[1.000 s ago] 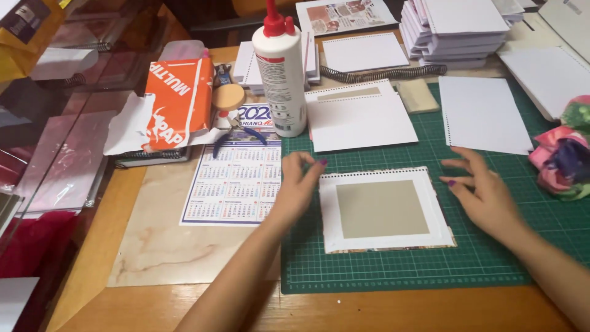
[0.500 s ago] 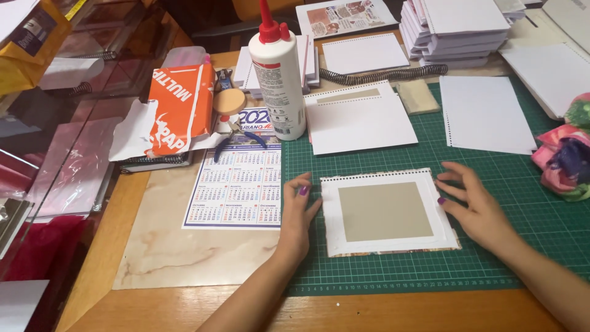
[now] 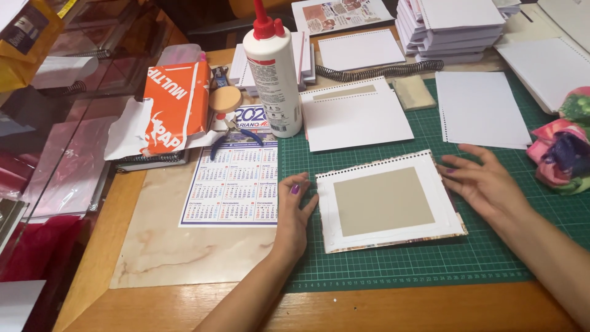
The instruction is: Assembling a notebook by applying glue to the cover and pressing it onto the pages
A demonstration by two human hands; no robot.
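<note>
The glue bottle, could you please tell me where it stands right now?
In the head view, the glue bottle stands upright left of centre at the green cutting mat's far left corner, behind the calendar.

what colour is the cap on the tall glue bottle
Red: the tall white glue bottle has a red nozzle cap, clearest in the head view.

cutting mat [image 3: 399, 270] green, gridded | glue bottle [image 3: 272, 74] white, red cap

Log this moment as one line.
left hand: flat at cover board left edge | right hand: flat at its right edge | board: on green mat | glue bottle: upright behind
</note>
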